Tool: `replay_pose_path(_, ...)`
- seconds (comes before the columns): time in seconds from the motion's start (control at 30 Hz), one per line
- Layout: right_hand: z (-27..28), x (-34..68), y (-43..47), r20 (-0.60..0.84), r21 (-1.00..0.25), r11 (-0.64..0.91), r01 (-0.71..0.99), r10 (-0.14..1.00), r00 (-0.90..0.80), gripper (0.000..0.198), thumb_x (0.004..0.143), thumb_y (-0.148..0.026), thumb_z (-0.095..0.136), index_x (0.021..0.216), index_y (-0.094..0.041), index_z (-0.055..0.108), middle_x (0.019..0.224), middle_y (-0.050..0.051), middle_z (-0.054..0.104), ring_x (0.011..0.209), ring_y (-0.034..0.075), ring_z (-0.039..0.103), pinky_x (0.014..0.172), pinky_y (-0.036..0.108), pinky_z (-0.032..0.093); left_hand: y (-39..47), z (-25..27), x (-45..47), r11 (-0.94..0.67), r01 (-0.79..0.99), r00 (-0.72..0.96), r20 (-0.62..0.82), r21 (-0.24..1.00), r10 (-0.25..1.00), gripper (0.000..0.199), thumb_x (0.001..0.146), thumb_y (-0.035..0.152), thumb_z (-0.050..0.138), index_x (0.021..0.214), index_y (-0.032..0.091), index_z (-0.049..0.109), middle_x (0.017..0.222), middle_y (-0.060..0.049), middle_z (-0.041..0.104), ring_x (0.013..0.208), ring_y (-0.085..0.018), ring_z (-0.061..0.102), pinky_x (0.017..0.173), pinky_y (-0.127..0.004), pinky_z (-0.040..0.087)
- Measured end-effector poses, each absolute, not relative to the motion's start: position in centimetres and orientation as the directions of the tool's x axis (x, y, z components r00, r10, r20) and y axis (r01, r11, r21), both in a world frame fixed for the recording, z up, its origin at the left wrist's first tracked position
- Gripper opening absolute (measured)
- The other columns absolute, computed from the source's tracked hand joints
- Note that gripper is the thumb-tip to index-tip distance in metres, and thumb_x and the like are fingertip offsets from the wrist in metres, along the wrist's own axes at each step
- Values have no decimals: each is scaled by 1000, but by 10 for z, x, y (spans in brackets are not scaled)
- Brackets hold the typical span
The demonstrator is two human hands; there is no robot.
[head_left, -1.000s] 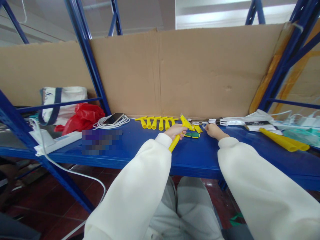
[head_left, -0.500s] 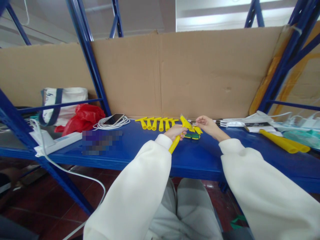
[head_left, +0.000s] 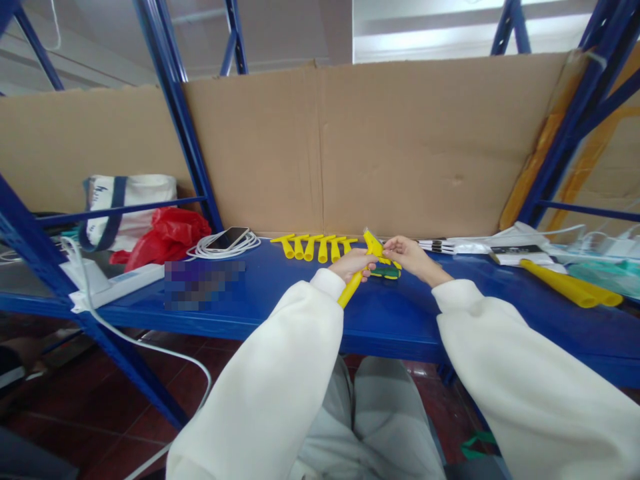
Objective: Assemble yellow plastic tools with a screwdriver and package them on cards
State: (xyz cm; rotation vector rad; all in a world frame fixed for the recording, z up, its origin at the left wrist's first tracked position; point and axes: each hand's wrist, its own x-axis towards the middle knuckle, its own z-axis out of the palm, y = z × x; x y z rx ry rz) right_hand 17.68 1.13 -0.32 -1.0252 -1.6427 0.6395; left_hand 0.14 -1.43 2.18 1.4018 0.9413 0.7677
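Observation:
My left hand (head_left: pixel 353 265) is closed around the handle of a yellow squeegee-like tool (head_left: pixel 352 287), its wide flat head pointing up and away from me. A pale, see-through strip shows at the head's upper tip. Beside that head is my right hand (head_left: pixel 406 257), thumb and fingers pinched together at its right side; whatever is between the fingertips is too small to make out. Under the hands, a green-and-yellow handle (head_left: pixel 386 273) lies on the blue shelf (head_left: pixel 280 300). To their left stretches a row of several yellow T-shaped heads (head_left: pixel 309 249) with round sockets.
Two long yellow tubes (head_left: pixel 565 285) rest at the right, near white packets (head_left: pixel 467 247). A phone (head_left: pixel 229 238) sits on a coiled white cable (head_left: pixel 200 251) at the left. Farther left are a red bag (head_left: pixel 167 233) and a white box-like object (head_left: pixel 125 283). Cardboard (head_left: pixel 390 147) walls the back.
My right hand has moved left to the head of the yellow tool, and its fingers have come together. My left hand has hardly moved.

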Motion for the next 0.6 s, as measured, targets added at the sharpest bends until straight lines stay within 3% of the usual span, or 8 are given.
replay_pose_path(0.3, -10, 182, 17, 532, -763, 522, 381, 842, -88, 29, 67, -38, 74, 80, -21, 54, 77, 0, 60, 69, 14, 56, 67, 30, 51, -16, 24, 1, 86, 76, 459, -111, 993, 881, 19, 92, 7, 48, 77, 19, 47, 49, 11, 40, 31, -3, 30, 35, -15, 27)
replay_pose_path(0.5, -22, 189, 33, 631, -665, 550, 505, 776, -14, 32, 74, -45, 70, 91, -21, 58, 98, 6, 63, 86, 19, 59, 84, 39, 52, -15, 24, -1, 88, 32, 488, -93, 996, 868, 21, 94, 7, 44, 77, 20, 43, 50, 11, 40, 30, -3, 30, 34, -14, 26)
replay_pose_path(0.6, -29, 189, 41, 616, -674, 547, 497, 787, -30, 28, 81, -46, 62, 97, -23, 59, 103, 5, 63, 97, 21, 60, 92, 42, 51, -16, 26, -1, 78, 17, 505, -76, 997, 860, 22, 93, 7, 44, 76, 20, 43, 50, 10, 39, 31, -3, 29, 34, -14, 25)
